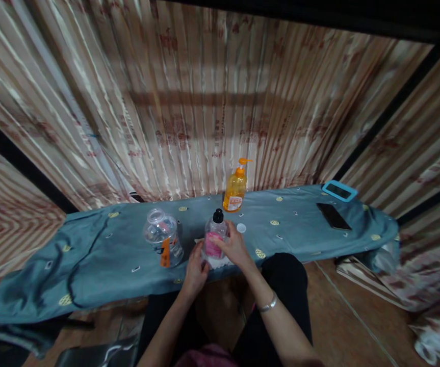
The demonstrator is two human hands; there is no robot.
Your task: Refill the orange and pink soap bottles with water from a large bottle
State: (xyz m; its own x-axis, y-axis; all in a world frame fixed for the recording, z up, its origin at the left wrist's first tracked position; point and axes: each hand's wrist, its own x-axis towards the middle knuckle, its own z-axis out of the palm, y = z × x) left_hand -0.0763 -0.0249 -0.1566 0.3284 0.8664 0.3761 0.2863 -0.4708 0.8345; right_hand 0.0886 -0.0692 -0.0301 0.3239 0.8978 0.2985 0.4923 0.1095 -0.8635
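A small clear bottle (pixel 214 235) with a pink label and a black cap stands upright on a white cloth (pixel 220 262) near the table's front edge. My right hand (pixel 234 247) wraps around the bottle's right side. My left hand (pixel 196 267) rests at its lower left, fingers on the bottle's base and the cloth. A small white cap (pixel 241 228) lies just right of the bottle.
The long table wears a blue-grey patterned cloth (pixel 108 255). A big clear plastic jar (pixel 163 239) stands to the left, an orange pump bottle (pixel 235 187) behind. A dark phone (pixel 333 216) and a blue-framed device (pixel 339 190) lie at the right. Striped curtains hang behind.
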